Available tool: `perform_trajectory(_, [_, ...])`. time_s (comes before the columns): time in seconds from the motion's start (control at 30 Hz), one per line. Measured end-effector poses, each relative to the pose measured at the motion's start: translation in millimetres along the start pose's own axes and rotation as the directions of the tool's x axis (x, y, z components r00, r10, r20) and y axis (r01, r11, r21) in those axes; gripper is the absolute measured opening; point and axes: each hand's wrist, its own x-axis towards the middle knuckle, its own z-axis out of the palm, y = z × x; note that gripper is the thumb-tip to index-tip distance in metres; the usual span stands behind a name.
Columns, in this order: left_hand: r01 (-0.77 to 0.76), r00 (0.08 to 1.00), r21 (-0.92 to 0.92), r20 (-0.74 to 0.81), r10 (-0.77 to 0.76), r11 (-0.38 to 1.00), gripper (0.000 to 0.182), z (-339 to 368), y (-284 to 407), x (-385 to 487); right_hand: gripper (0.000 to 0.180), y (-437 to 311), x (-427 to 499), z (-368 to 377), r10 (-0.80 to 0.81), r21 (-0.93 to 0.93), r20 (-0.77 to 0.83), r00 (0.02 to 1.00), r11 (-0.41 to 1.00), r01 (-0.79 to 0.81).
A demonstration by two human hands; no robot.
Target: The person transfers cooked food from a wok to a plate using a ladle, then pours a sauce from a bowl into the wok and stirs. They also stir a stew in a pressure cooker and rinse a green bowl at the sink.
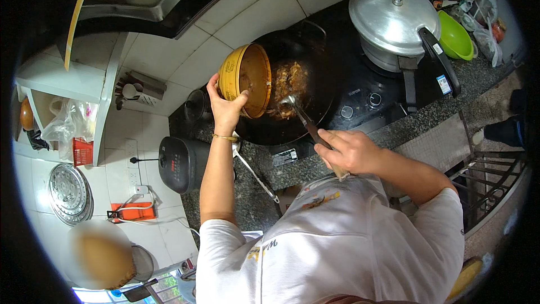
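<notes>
My left hand [228,105] grips a yellow bowl [255,80] by its rim and tilts it on its side over a dark wok [318,97]. The bowl's inside is smeared with brown residue. Cooked food in brown sauce [292,80] lies in the wok beside the bowl's mouth. In my right hand [349,150] is the wooden handle of a metal spatula or ladle [310,126]. Its metal head rests at the near edge of the food; the exact shape of the head is partly hidden.
On the hob's right stands an aluminium pressure cooker [392,25], its black handle jutting towards me. A green plastic bowl [454,36] sits behind it. Left of the wok are a black rice cooker [183,164] and a long-handled metal utensil [255,173] on the granite counter. The range hood [139,4] overhangs the upper left.
</notes>
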Motion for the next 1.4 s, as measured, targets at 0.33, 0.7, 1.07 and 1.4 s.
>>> perform_trajectory(0.33, [0.066,0.997,0.031,-0.035,-0.065,0.997,0.085,11.4,29.2,-7.9,0.032,31.0,27.1,43.7,-0.046,-0.177,-0.062,0.997,0.984,0.035])
perform_trajectory(0.7, [0.146,0.987,-0.069,-0.056,-0.15,0.987,0.088,13.0,30.9,-5.3,0.029,29.2,28.3,44.4,-0.06,-0.153,-0.055,0.997,0.987,0.051])
perform_trajectory(1.07, [0.1,0.99,0.003,-0.099,-0.099,0.995,0.087,15.3,25.4,-17.2,0.033,-16.8,-1.7,32.9,0.03,-0.054,0.049,0.998,0.998,-0.028])
perform_trajectory(1.4, [0.059,0.994,0.113,-0.094,-0.048,0.992,0.088,13.1,30.8,-16.3,0.031,31.4,24.9,41.0,0.021,-0.106,-0.113,0.993,0.994,-0.033])
